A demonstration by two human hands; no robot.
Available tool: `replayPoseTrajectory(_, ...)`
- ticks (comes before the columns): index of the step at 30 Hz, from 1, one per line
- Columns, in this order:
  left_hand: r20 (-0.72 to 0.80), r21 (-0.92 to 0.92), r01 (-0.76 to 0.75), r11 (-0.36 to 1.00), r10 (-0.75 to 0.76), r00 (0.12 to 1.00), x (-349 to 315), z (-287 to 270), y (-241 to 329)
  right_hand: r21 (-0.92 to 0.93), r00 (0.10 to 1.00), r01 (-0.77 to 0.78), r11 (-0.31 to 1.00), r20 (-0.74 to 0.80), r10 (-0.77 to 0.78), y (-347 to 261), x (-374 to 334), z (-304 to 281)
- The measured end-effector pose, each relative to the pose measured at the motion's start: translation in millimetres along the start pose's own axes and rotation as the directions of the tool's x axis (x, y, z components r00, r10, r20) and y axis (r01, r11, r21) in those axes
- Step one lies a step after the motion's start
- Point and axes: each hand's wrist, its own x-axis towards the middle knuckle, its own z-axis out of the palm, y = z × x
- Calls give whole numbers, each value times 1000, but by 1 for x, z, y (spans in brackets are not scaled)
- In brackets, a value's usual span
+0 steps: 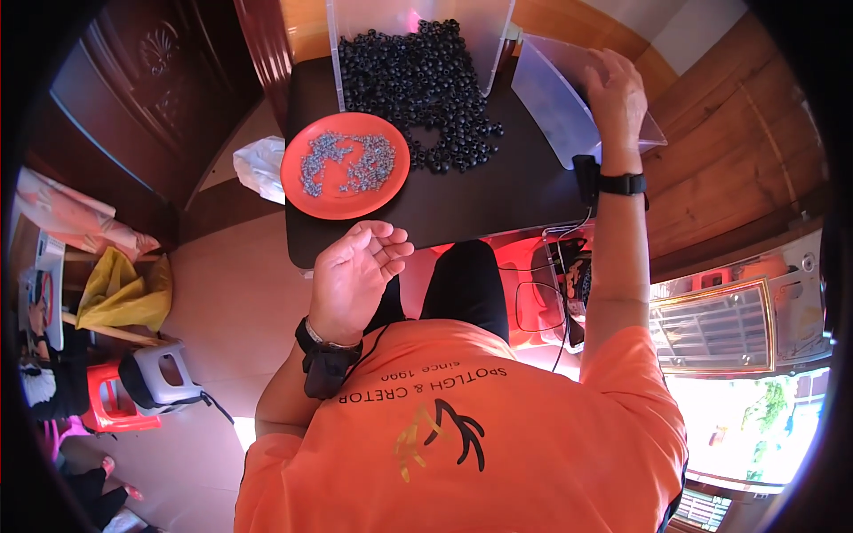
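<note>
My left hand (352, 277) is palm up in front of the table's near edge, its fingers loosely curled and apart, with nothing visible in it. Just beyond lies an orange-red plate (346, 210) holding small silvery pieces (373, 163) in two loose heaps. Heaped black ring-like parts (418, 80) spill from a clear plastic bin (334, 53) lying open toward me. At the right, my right hand (617, 93) reaches over a translucent bin (549, 107), back of the hand up and fingers spread and bent downward. Its fingertips are partly hidden; something dark shows beneath them.
The dark table (533, 191) carries the plate and bins. A white plastic bag (260, 167) sits beside its left edge. A cable (569, 233) hangs near my right forearm. At left are a yellow bag (124, 289), a grey stool (167, 377) and part of another person (84, 493).
</note>
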Motion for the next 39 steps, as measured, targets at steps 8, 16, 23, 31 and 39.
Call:
replayPoseTrajectory(8, -9, -25, -2, 1000, 2, 1000, -3, -7, 2, 675, 740, -170, 718, 568, -359, -147, -57, 46)
replayPoseTrajectory(16, -98, 1, -35, 999, 35, 995, -13, -15, 7, 466, 496, -199, 862, 807, -322, -180, -65, 75)
replayPoseTrajectory(23, -89, -1, -27, 1000, 27, 996, -6, -15, 8, 562, 586, -428, 708, 769, -256, -165, -66, 73)
replayPoseTrajectory(31, 1, 55, -105, 993, 106, 994, 6, -7, 23, 761, 730, -646, -57, 593, -339, -199, -59, -42)
replayPoseTrajectory(39, 0, 44, -140, 989, 140, 990, 9, 0, 17, 948, 886, -291, 131, 319, -338, -224, -72, -75)
